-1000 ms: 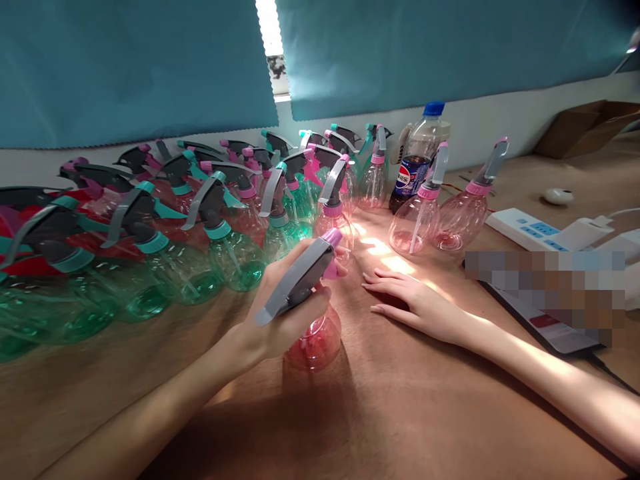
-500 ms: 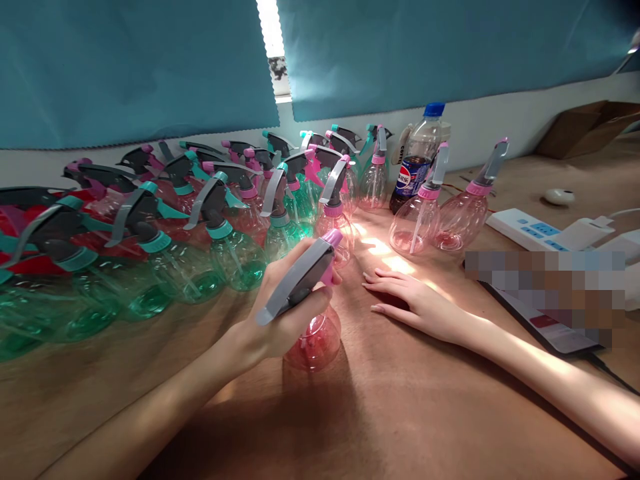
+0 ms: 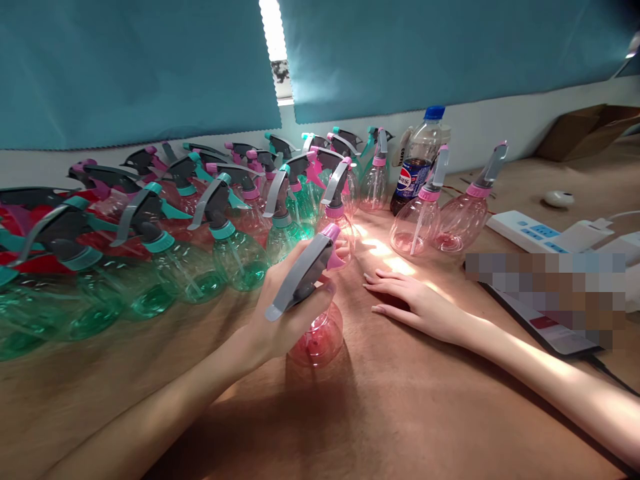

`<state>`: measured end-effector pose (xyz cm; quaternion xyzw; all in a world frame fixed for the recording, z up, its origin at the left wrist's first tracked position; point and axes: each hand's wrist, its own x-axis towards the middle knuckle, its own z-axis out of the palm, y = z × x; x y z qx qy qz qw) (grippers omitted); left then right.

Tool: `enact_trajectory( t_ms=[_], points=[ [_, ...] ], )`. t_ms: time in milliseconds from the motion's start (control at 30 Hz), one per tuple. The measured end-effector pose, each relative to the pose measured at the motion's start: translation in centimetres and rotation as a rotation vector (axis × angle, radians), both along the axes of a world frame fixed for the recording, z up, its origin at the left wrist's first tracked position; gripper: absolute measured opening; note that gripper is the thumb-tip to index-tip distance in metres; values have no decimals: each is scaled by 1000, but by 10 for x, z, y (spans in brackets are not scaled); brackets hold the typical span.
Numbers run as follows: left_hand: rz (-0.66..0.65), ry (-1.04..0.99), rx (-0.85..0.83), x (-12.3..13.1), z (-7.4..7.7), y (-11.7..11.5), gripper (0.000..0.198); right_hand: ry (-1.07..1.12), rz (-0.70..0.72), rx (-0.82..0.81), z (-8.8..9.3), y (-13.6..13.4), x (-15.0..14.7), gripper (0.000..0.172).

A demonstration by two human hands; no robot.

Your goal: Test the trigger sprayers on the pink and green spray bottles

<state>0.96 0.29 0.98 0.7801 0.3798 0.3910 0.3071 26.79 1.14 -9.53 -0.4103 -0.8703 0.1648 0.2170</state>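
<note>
In the head view, the left hand is wrapped around the neck of a pink spray bottle. Its fingers are closed under the grey trigger head, which points up and away. The bottle is in the middle of the counter and seems to rest on its base, though the hand's shadow makes this hard to confirm. Just to its right, the right hand lies palm down on the counter with its fingers stretched out, holding nothing and clear of the bottle. Rows of green spray bottles crowd the left side. Behind the hands are two more pink bottles and a cola bottle. A white power strip lies to the right.
</note>
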Motion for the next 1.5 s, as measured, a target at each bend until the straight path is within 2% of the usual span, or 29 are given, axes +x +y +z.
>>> enact_trajectory(
  t_ms=[133,433,833,1500],
  points=[
    [23,-16,-66,0,-1,-1,15,34,-2,8,0,0,0,40],
    [31,-10,-95,0,1,-1,17,39,2,7,-1,0,0,40],
    [-6,-22,-82,1,1,-1,18,12,5,4,-2,1,1,42],
    [13,9,-71,0,2,0,14,43,13,26,-1,0,0,40]
  ],
)
